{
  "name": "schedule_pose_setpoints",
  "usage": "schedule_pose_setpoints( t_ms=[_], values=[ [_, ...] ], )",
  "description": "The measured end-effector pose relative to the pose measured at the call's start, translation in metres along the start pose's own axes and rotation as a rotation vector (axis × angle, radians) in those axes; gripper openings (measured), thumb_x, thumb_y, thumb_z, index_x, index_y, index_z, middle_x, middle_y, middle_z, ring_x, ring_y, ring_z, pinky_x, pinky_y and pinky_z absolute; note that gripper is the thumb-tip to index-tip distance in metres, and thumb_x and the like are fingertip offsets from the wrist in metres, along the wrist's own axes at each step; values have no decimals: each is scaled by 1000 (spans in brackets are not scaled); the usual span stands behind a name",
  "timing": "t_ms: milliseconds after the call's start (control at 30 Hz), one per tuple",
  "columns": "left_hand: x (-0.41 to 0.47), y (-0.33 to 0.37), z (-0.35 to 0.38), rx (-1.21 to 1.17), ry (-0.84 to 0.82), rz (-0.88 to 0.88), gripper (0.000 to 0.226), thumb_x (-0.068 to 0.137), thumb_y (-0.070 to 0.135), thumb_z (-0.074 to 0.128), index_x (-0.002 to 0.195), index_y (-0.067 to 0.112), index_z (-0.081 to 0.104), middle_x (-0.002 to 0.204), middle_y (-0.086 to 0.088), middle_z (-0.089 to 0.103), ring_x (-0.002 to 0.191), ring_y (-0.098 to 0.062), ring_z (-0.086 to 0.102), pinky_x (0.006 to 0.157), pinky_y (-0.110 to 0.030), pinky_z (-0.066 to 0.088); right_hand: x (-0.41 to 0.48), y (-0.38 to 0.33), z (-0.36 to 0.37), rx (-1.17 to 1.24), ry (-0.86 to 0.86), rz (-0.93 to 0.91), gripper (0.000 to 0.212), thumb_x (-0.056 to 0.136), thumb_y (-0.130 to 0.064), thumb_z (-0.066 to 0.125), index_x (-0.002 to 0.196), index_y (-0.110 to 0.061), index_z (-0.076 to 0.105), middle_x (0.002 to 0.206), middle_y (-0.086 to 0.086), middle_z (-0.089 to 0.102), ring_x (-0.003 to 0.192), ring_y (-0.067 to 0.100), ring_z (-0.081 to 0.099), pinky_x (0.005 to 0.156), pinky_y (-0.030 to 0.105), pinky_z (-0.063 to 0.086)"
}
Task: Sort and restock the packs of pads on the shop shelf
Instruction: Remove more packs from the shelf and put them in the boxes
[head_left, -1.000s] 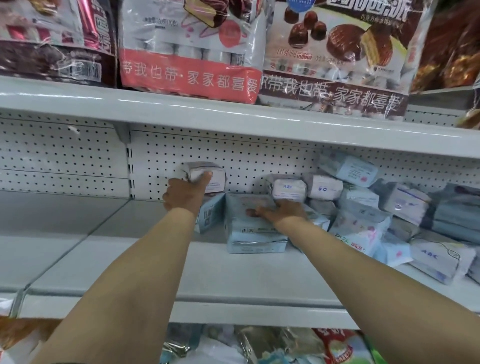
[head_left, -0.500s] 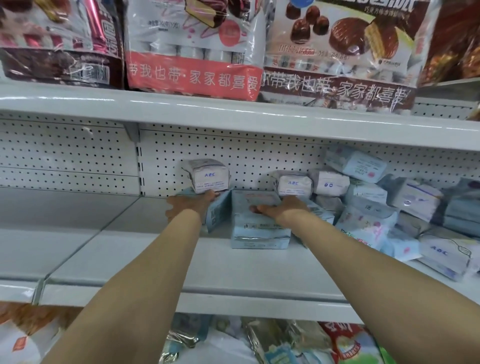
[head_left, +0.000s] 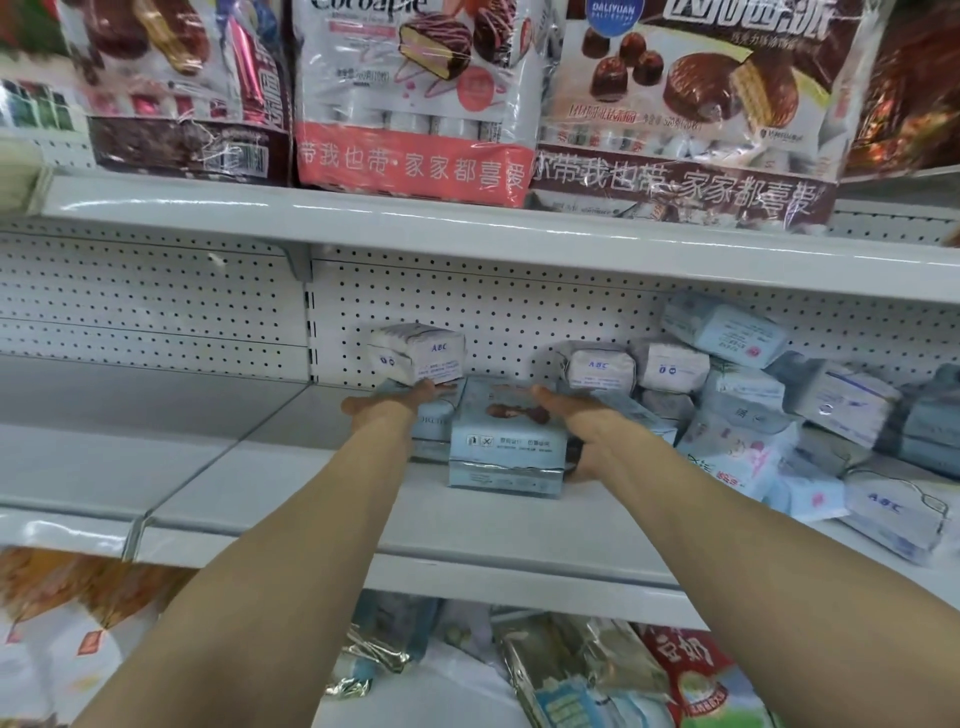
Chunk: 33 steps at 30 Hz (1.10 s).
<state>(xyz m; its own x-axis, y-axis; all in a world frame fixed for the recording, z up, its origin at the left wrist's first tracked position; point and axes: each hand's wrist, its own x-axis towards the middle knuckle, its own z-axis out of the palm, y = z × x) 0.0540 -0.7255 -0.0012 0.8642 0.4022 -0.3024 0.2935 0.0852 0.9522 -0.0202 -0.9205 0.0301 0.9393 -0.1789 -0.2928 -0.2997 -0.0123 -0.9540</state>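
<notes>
Bare grey metal shelf (head_left: 130, 405) lies open left of the pale-blue plastic pad pack (head_left: 506, 447). A jumbled heap of white and blue packs (head_left: 753, 415) crowds the right side.

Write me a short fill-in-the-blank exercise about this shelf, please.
The white pack above the left hand bears the letters ____.
The right hand touches the blue stack on its ____ side.
The back panel is dotted with small ____.
Missing: ABC; right; holes.
</notes>
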Motion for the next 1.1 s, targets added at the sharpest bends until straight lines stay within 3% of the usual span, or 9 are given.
schedule_pose_setpoints(
  t_ms=[67,133,200,333,500,567,667,933,1100],
  values=[
    [-6,5,-4,-37,45,67,102,75,49,83,145,6,22,150,-16,37,137,-32,41,110,-39,38,-2,1,1,45,-15,-3,57,74,-46,88,116,-16,64,100,13,77,71,27,76,60,48,63],
    [-10,7,-4,-40,53,95,107,61,55,88,138,11,28,141,-16,47,127,-34,50,104,-44,47,-3,7,3,74,-30,6,37,83,-32,82,117,-20,71,98,11,78,64,24,75,49,41,59],
    [-11,10,-2,-23,52,104,105,52,55,91,130,14,33,134,-14,52,118,-34,57,96,-46,52,-1,13,5,139,-31,37,51,74,-30,88,121,-22,71,95,10,79,74,29,77,56,48,61],
    [-17,11,-3,35,120,245,87,70,43,89,131,8,38,135,-15,51,120,-34,56,88,-37,50,-1,21,4,194,-54,58,65,57,-32,92,118,-16,73,98,13,78,88,35,76,80,60,60],
    [-23,18,-7,216,177,407,84,71,38,89,133,9,40,141,-17,39,122,-35,54,94,-39,47,-12,16,-4,179,-43,84,33,83,-29,84,102,-8,67,86,16,77,81,32,76,80,55,60],
    [-28,23,-9,228,186,466,81,72,36,88,135,12,41,143,-17,33,120,-32,53,93,-35,46,-16,15,-5,158,-34,93,38,82,-30,85,105,-6,67,85,15,78,79,31,76,81,54,60],
    [-36,26,-8,148,245,496,77,74,34,87,134,11,43,145,-17,33,120,-28,52,93,-34,45,-16,16,-4,164,-48,128,37,79,-30,86,100,-5,69,96,17,77,95,37,74,92,61,55],
    [-38,22,-18,-180,437,618,77,70,26,91,128,2,47,144,-17,35,117,-29,53,101,-35,46,1,22,-6,292,143,29,62,65,-32,96,117,-14,68,92,14,78,79,36,76,66,62,60],
    [-40,22,-22,-280,443,550,79,68,27,92,128,4,47,143,-15,37,118,-32,54,102,-35,48,11,16,0,317,193,-35,58,59,-35,97,106,-16,67,92,14,77,79,34,76,74,61,60]
  ],
)
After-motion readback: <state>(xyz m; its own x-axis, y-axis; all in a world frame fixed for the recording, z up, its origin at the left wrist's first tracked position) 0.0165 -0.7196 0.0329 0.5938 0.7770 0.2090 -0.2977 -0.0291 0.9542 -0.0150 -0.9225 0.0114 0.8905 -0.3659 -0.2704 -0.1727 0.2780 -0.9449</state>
